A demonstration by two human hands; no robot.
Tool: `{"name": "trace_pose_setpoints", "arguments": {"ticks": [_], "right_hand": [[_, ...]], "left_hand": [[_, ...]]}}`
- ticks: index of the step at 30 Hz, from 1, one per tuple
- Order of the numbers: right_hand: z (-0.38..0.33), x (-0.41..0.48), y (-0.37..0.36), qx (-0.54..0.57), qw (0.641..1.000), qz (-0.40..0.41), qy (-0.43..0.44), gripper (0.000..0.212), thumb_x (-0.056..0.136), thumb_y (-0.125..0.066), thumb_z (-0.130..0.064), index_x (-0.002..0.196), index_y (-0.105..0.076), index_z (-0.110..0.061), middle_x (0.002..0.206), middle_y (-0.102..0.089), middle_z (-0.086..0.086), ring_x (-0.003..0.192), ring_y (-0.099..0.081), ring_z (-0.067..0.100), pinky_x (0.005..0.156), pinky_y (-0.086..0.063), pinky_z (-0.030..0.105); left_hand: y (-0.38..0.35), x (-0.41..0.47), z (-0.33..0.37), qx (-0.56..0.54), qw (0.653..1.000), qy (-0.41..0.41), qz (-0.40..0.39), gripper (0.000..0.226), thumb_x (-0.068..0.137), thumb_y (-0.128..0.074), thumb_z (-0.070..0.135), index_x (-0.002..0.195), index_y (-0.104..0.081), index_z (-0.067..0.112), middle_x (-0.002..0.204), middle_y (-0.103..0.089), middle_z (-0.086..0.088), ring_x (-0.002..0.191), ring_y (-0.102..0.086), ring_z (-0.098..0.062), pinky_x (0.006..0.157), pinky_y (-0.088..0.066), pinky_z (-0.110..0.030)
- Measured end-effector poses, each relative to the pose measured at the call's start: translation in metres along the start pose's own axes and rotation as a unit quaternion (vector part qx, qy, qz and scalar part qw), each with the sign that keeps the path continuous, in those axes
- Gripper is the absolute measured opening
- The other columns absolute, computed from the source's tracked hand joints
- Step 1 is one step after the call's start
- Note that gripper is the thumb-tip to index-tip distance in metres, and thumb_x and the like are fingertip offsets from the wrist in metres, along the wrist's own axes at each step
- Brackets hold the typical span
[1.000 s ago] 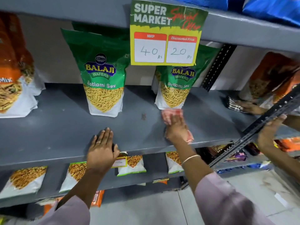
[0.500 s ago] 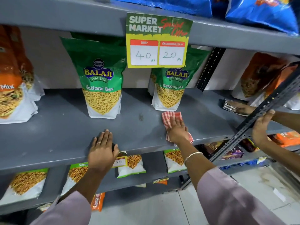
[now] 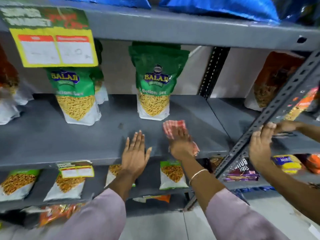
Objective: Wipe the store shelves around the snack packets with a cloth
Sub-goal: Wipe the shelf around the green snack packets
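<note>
Head view, nearest first: two lilac sleeves (image 3: 97, 215) reach toward a grey metal shelf (image 3: 52, 139). Left hand (image 3: 136, 153) lies flat near the shelf's front edge, fingers (image 3: 136, 137) straight and close together, a ring on one, holding nothing. Just to its right, the right hand (image 3: 180, 144) presses a red-and-white checked cloth (image 3: 174, 126) onto the shelf, fingers extended over it, a thin bangle on the wrist. Beyond the cloth stands a green packet (image 3: 154, 87) marked "BALAJI" and "Ratlami Sev", just beside the cloth's far edge. A second such packet (image 3: 76, 96) stands well to the left. Above it hangs a yellow-and-green price sign (image 3: 52, 35), its writing blurred. At right, another person's hand (image 3: 259, 146) grips a slotted upright (image 3: 277, 115). Blue bags (image 3: 216, 6) lie on the top shelf.
</note>
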State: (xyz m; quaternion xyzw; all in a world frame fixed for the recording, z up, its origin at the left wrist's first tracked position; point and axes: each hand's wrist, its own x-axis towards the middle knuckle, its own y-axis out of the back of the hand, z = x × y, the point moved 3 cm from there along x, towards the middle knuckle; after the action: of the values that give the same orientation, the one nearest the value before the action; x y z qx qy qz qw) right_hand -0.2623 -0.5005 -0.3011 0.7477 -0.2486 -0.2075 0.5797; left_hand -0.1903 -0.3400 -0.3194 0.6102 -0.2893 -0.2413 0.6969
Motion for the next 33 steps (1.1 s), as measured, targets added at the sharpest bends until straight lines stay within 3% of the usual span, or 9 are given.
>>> {"name": "trace_pose_setpoints", "arguments": {"ticks": [3, 9, 13, 18, 20, 23, 27, 30, 33], "right_hand": [[-0.008, 0.006, -0.007, -0.033, 0.985, 0.014, 0.167, 0.07, 0.08, -0.02, -0.015, 0.148, -0.03, -0.028, 0.158, -0.028, 0.002, 0.146, -0.024, 0.032, 0.114, -0.033, 0.048], [0.008, 0.031, -0.008, -0.047, 0.995, -0.064, 0.065, 0.078, 0.094, -0.043, -0.023, 0.153, 0.007, -0.022, 0.162, 0.014, 0.002, 0.15, 0.008, 0.023, 0.122, -0.009, 0.043], [-0.008, 0.033, -0.011, -0.025, 0.981, -0.076, 0.178, 0.059, 0.102, -0.026, -0.031, 0.152, 0.005, -0.03, 0.161, 0.015, -0.01, 0.149, 0.008, 0.01, 0.122, -0.007, 0.036], [0.012, 0.039, -0.01, -0.023, 0.999, -0.036, -0.03, 0.071, 0.096, -0.037, -0.024, 0.153, 0.006, -0.023, 0.162, 0.014, -0.001, 0.151, 0.005, 0.023, 0.122, -0.008, 0.045], [-0.003, 0.034, -0.013, -0.036, 0.998, -0.03, 0.037, 0.071, 0.096, -0.039, -0.026, 0.153, 0.003, -0.025, 0.162, 0.012, -0.003, 0.151, -0.003, 0.022, 0.119, -0.016, 0.046], [-0.003, 0.035, -0.008, -0.027, 0.989, -0.056, 0.138, 0.058, 0.102, -0.029, -0.032, 0.153, -0.005, -0.027, 0.162, 0.004, -0.007, 0.151, 0.0, 0.014, 0.122, -0.009, 0.036], [0.028, 0.042, -0.004, -0.006, 0.999, 0.013, -0.038, 0.065, 0.098, -0.033, -0.021, 0.153, 0.001, -0.023, 0.162, 0.008, 0.0, 0.151, 0.005, 0.02, 0.123, -0.009, 0.039], [0.018, 0.04, -0.008, -0.027, 0.994, -0.02, 0.102, 0.061, 0.099, -0.031, -0.023, 0.153, -0.003, -0.026, 0.162, 0.006, -0.003, 0.151, 0.002, 0.017, 0.124, -0.011, 0.036], [0.028, 0.046, 0.009, -0.018, 0.995, 0.006, 0.094, 0.054, 0.102, -0.031, -0.029, 0.153, -0.013, -0.025, 0.163, -0.003, -0.004, 0.151, -0.005, 0.015, 0.122, -0.01, 0.033]], "left_hand": [[-0.009, -0.002, 0.011, 0.01, 1.0, 0.023, -0.012, 0.064, 0.087, -0.029, 0.042, 0.116, -0.065, -0.002, 0.125, -0.061, -0.017, 0.116, -0.059, -0.029, 0.099, -0.042, -0.048], [0.001, -0.005, 0.008, -0.005, 1.0, 0.02, 0.006, 0.071, 0.088, -0.018, 0.046, 0.134, -0.05, 0.002, 0.139, -0.05, -0.014, 0.129, -0.047, -0.028, 0.108, -0.033, -0.042], [0.001, -0.005, 0.009, 0.0, 1.0, 0.019, 0.005, 0.066, 0.087, -0.026, 0.043, 0.127, -0.057, 0.0, 0.132, -0.056, -0.016, 0.122, -0.054, -0.03, 0.103, -0.038, -0.043], [0.0, -0.003, 0.008, 0.002, 1.0, 0.004, 0.021, 0.062, 0.085, -0.032, 0.042, 0.12, -0.063, 0.001, 0.125, -0.062, -0.014, 0.115, -0.06, -0.027, 0.097, -0.044, -0.043], [-0.001, -0.002, 0.007, -0.004, 1.0, 0.0, 0.021, 0.061, 0.083, -0.034, 0.041, 0.117, -0.065, 0.002, 0.122, -0.064, -0.013, 0.111, -0.062, -0.026, 0.095, -0.046, -0.043], [-0.005, -0.001, 0.007, -0.004, 0.999, -0.004, 0.038, 0.06, 0.082, -0.034, 0.04, 0.117, -0.065, 0.002, 0.123, -0.064, -0.014, 0.111, -0.062, -0.027, 0.103, -0.034, -0.039], [-0.009, -0.001, 0.004, -0.007, 1.0, 0.002, 0.027, 0.061, 0.088, -0.03, 0.04, 0.119, -0.063, -0.001, 0.126, -0.061, -0.016, 0.114, -0.06, -0.031, 0.109, -0.013, -0.033], [-0.01, 0.003, 0.007, -0.011, 1.0, 0.001, 0.005, 0.078, 0.099, -0.004, 0.045, 0.12, -0.062, -0.004, 0.127, -0.06, -0.019, 0.116, -0.058, -0.034, 0.112, -0.006, -0.034], [-0.011, 0.012, 0.013, -0.01, 1.0, -0.003, 0.006, 0.088, 0.098, 0.003, 0.051, 0.121, -0.061, -0.006, 0.126, -0.059, -0.022, 0.116, -0.057, -0.037, 0.112, -0.008, -0.038]]}}
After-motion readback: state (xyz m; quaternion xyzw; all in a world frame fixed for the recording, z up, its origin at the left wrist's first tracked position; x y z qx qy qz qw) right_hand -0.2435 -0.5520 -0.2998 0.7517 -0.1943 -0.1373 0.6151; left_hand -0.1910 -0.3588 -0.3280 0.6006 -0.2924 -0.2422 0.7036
